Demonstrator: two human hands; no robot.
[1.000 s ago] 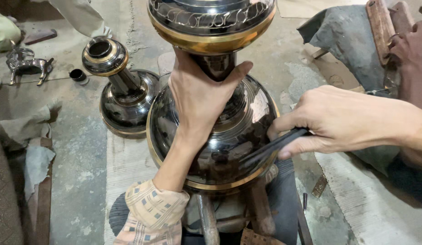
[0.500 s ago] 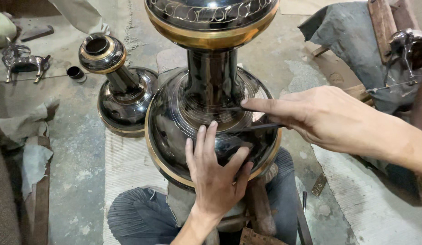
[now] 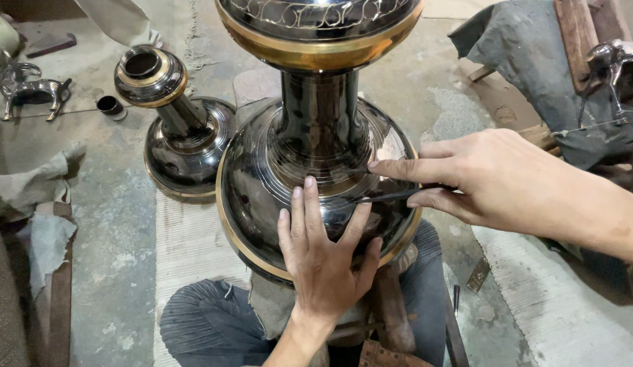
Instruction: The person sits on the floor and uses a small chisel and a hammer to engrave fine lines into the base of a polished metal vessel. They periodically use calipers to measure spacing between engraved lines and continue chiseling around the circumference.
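Observation:
A large black metal vase (image 3: 316,146) with brass bands and fine engraved lines stands between my knees. My left hand (image 3: 323,255) lies flat on its rounded lower body, fingers spread and pointing up. My right hand (image 3: 493,183) comes in from the right and pinches a thin dark engraving tool (image 3: 384,197). The tool's tip rests on the vase's shoulder just above my left fingertips. The vase's upper bowl fills the top of the view.
A smaller black and brass vase (image 3: 177,132) stands on the concrete floor to the left. A small metal animal figure (image 3: 27,88) and a little cup (image 3: 111,106) lie at the far left. Cloth rags (image 3: 38,197) sit at left, and a dark cloth with wood (image 3: 534,61) at right.
My left hand came down from the vase's neck and now lies flat on the lower body. My right hand moved the tool up onto the shoulder and holds it there.

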